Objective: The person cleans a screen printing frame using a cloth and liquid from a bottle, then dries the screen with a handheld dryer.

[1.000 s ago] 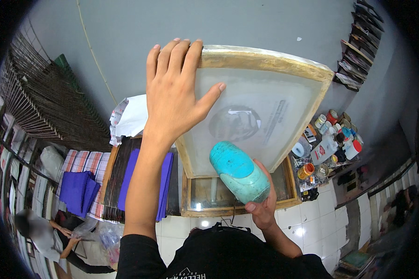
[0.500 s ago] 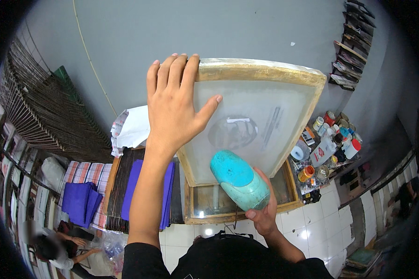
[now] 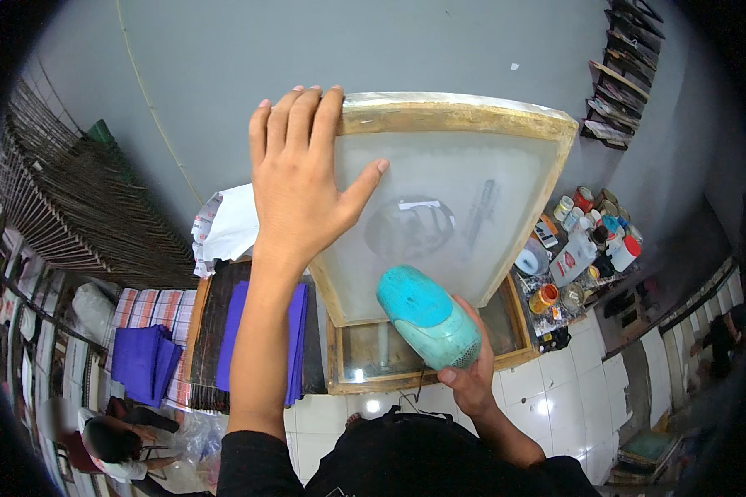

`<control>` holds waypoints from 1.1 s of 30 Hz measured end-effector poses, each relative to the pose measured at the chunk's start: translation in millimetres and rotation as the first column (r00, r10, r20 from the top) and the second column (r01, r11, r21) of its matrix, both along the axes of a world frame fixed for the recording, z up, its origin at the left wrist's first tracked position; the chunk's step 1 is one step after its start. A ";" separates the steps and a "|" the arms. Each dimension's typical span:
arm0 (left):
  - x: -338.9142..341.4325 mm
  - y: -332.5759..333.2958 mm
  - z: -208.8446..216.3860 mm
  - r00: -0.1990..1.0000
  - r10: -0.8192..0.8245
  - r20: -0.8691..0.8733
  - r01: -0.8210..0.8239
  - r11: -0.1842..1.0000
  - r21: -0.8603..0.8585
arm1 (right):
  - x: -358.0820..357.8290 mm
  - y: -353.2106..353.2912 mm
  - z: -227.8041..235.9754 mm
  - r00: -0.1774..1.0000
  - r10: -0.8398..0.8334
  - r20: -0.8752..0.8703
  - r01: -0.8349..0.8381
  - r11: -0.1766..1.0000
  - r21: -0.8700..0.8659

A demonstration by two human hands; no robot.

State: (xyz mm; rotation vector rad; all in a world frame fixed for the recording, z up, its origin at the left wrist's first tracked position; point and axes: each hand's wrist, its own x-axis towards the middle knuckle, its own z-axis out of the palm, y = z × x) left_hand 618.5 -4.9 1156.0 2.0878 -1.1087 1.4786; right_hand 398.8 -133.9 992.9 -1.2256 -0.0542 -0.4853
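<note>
My left hand (image 3: 294, 186) grips the top rail of a silk-screen frame (image 3: 439, 120), its fingers hooked over the edge and its thumb in front of the pale mesh. The frame stands tilted up, and a grey round design and a narrow strip of marks show on its mesh. My right hand (image 3: 472, 377) is closed around a turquoise hair dryer (image 3: 427, 315), held in front of the lower mesh. The dryer's handle is mostly hidden by the dryer body and my fingers. Beneath the screen lies a wooden-framed box with a glass top (image 3: 360, 364).
Folded purple cloth (image 3: 294, 348) lies on a dark board at left, with more purple cloth (image 3: 145, 360) on checked fabric beyond. Bottles and jars (image 3: 572, 261) crowd a stand at right. Crumpled white paper (image 3: 228, 228) is behind my left arm. Another person (image 3: 112, 439) sits lower left.
The screen's top edge and my left hand have shifted slightly up and left in view. The dryer stays nearly in place. The person at lower left has moved a little rightward.
</note>
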 end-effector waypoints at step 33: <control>-7.7 -11.3 0.9 0.995 0.086 0.053 -0.086 0.996 0.003 | -40.5 -67.3 -27.5 0.964 -0.266 -0.004 0.266 0.964 0.010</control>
